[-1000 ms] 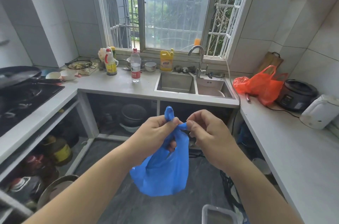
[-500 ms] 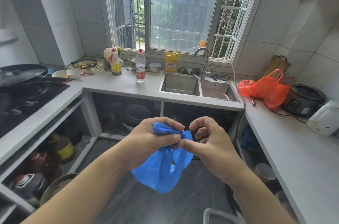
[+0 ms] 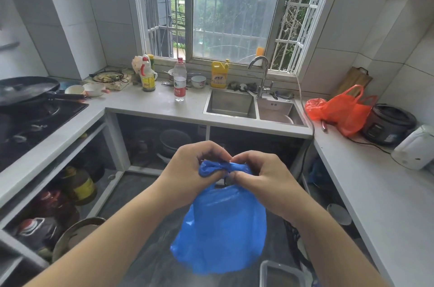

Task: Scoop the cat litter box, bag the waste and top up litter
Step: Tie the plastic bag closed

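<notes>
Head view: left hand (image 3: 187, 169) and right hand (image 3: 263, 176) pinch the twisted handles of the blue bag (image 3: 220, 228), hanging at 6 o'clock above the floor. Uneven pulling could loosen the knot, spilling waste.

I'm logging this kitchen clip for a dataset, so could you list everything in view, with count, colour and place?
plastic bag: 1, blue, hanging in front of the person, its top bunched between both hands
carrier bag: 1, orange, right counter
rice cooker: 1, dark, right counter beside the carrier bag
kettle: 1, white, right counter
sink: 1, steel, two basins, under the window
tap: 1, chrome, behind the sink
detergent jug: 1, yellow, windowsill side
water bottle: 1, clear, red label, counter
pan: 1, black, on the hob at left
left hand: pinches the bag's top
right hand: pinches the bag's top
</notes>
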